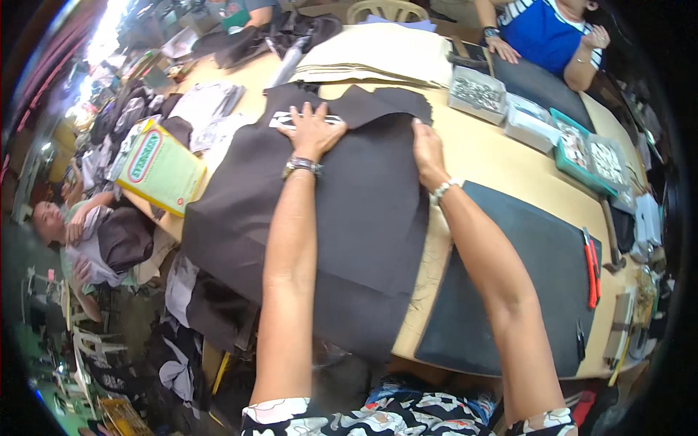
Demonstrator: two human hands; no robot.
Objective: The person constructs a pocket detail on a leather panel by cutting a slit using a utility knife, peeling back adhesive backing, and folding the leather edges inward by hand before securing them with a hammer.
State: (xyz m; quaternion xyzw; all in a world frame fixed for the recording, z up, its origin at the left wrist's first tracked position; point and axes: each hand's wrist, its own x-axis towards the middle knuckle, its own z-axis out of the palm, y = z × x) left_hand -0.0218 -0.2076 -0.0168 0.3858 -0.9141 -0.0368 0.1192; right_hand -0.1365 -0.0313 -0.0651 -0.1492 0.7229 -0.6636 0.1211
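Note:
Sheets of black fabric (356,211) lie spread over the table in front of me, their near end hanging past the edge. My left hand (314,133) is open, its fingers spread flat on the upper part of the fabric. Beneath those fingers shows a white-and-black printed strip (280,120), partly covered. At the fabric's right edge, my right hand (427,149) is closed on the border, thumb and fingers together. Between the two hands the top layer bulges up in a fold.
A dark cutting mat (502,291) lies to the right, with a red-handled cutter (591,269) on it. Boxes of metal parts (476,94) line the right side. Pale sheets (374,54) are stacked at the back. A yellow-green tin (161,167) stands left. Other people sit around the table.

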